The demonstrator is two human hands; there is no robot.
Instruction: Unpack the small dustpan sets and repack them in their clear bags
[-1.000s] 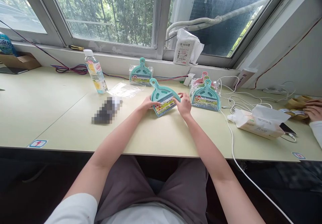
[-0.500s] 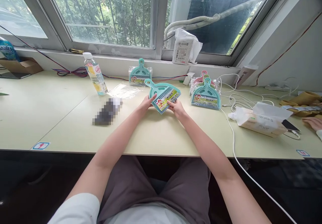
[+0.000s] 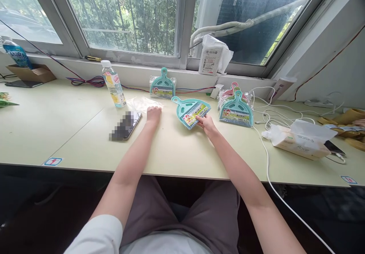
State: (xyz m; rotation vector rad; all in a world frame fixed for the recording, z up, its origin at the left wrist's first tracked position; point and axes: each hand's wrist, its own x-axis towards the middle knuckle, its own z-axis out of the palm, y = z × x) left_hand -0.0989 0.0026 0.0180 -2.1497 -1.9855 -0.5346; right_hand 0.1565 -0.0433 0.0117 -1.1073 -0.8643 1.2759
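Observation:
A small teal dustpan-and-brush set with a colourful label is held just above the pale green table, its handle pointing up-left. My right hand pinches its lower right corner. My left hand has let go and rests with curled fingers on the edge of a clear plastic bag lying on the table to the left of the set.
A bagged teal set leans at the sill; a pile of bagged sets lies right. A water bottle, a phone, a tissue pack, white cables and a white parcel surround them.
My left hand let go of the teal set and moved left onto the clear plastic bag. My right hand alone now holds the set.

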